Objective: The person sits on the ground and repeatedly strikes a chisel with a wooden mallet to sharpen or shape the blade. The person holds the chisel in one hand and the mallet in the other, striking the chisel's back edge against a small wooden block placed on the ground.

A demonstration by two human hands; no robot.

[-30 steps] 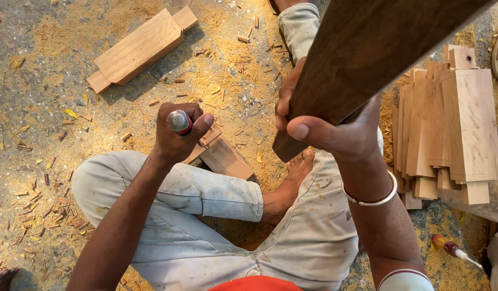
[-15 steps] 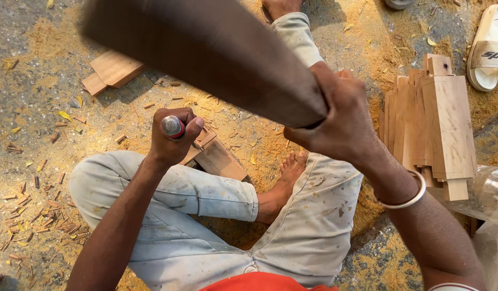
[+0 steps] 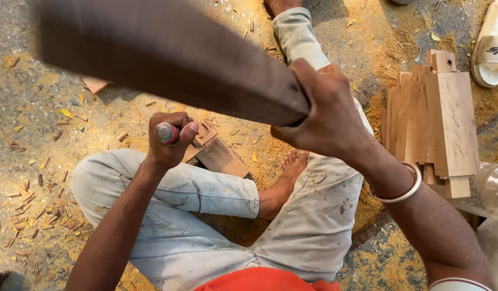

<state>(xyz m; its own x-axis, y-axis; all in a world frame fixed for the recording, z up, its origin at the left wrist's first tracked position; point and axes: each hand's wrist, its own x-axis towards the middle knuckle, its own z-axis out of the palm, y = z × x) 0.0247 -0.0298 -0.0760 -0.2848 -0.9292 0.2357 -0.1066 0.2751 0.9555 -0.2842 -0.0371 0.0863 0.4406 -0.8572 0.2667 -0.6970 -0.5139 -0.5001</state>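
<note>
My left hand [image 3: 171,141] is closed around a chisel [image 3: 166,132] with a metal-capped handle, held upright over a wooden workpiece [image 3: 219,154] that lies on the ground by my bent leg. My right hand [image 3: 324,110] grips the end of a long dark wooden mallet [image 3: 168,59], which stretches to the upper left, above and to the left of the chisel's cap. The chisel's blade is hidden by my left hand. A metal bangle sits on my right wrist.
A stack of shaped wooden pieces [image 3: 437,121] stands at the right. A white sandal [image 3: 491,46] lies at the top right. Another wooden piece [image 3: 95,84] shows under the mallet. Sawdust and wood chips [image 3: 39,205] cover the ground. A clear plastic thing [image 3: 488,191] is at the right edge.
The mallet has swung from pointing up and right to lying across to the upper left, above the chisel. My left hand has stayed on the chisel at the workpiece.
</note>
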